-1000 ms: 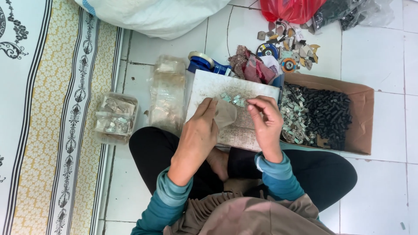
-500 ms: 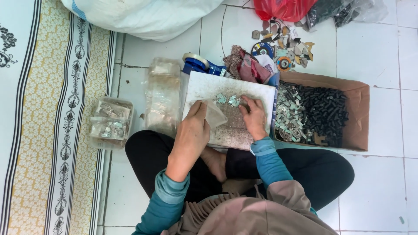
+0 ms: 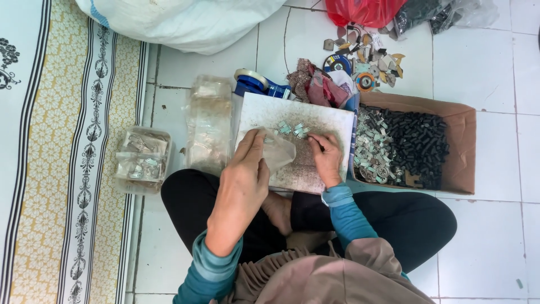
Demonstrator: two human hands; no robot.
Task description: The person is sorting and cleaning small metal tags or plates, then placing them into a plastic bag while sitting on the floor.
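- Our left hand grips a clear plastic bag, mouth pointing right.
- Our right hand pinches small metal pieces on the white board.
- Brown cardboard box lies to the right.

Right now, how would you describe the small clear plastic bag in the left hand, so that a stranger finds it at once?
Find the white speckled board on the seated person's lap. At its near left edge, the left hand pinches a small clear plastic bag. Unlike the stacked bags lying on the floor, it is single and held up.
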